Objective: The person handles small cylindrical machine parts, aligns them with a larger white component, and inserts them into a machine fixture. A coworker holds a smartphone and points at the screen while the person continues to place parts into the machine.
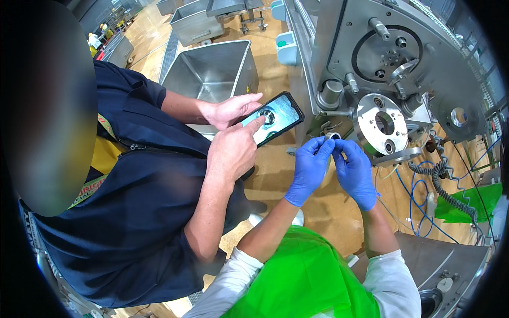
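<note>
Across the tan floor [339, 212]: two people work side by side at a large steel machine.
Steel machine [339, 45]: stands at the upper right, with a coiled grey cable [453, 199] and a blue hose [415, 188] below it.
Co-worker [148, 196]: in a dark jacket, stands at the left, arms extended toward the middle.
Steel bin [212, 61]: sits on the floor beyond the co-worker's arms.
Green apron [302, 275]: worn over white sleeves by the person at the machine.
Bright metal disc [366, 130]: faces outward on the machine, round holes in its face.
Phone [281, 117]: in the co-worker's hand, a finger touching its lit screen.
Left hand [309, 165]: blue-gloved, grip narrow, pinching the small metal part.
Right hand [354, 172]: blue-gloved, fingers also closed at that part.
Small metal part [332, 136]: round, partly hidden by fingertips, held up just left of the disc.
</note>
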A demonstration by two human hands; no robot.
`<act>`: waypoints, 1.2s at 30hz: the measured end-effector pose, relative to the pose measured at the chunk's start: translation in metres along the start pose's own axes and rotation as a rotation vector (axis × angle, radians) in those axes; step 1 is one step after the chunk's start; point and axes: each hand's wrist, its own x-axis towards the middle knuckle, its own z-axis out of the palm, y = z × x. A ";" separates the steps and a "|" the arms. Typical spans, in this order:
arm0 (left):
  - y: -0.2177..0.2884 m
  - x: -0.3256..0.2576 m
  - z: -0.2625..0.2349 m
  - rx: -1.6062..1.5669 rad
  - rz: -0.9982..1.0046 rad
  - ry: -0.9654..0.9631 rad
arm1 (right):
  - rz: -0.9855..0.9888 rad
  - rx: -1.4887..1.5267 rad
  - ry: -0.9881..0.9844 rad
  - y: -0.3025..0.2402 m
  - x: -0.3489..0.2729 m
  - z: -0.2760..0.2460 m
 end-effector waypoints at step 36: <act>0.021 0.004 0.001 0.068 0.088 -0.072 | 0.196 0.336 -0.236 -0.015 0.027 -0.061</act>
